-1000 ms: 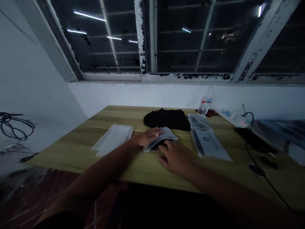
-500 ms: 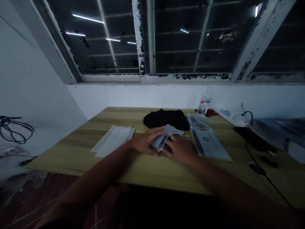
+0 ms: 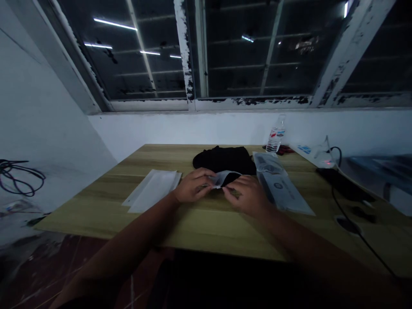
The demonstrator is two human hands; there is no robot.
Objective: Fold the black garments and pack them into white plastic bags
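Observation:
Between my two hands is a translucent frosted plastic bag [image 3: 219, 177] with something black showing inside its right part. My left hand [image 3: 194, 185] pinches the bag's left edge between thumb and fingers. On the other side my right hand [image 3: 246, 193] grips the bag's right end near its mouth, fingers bent. Just behind the bag lies a heap of black cloth [image 3: 225, 159]. Left of my hands, flat white frosted bags [image 3: 154, 191] overlap on the table. Filled frosted bags [image 3: 286, 193] with dark contents and a round printed mark lie to the right.
The wooden table [image 3: 206, 231] stands against a white wall under windows. At the back is a clear water bottle [image 3: 276, 136] beside dark red cloth. A black flat device [image 3: 343, 184], a cable and a cable hole [image 3: 348, 225] are at the right. Coiled black cable [image 3: 21, 177] hangs at left.
The bag has been turned lower and flatter, and the black content now shows at its right side. My right hand has drawn back from within the bag's folds to its edge.

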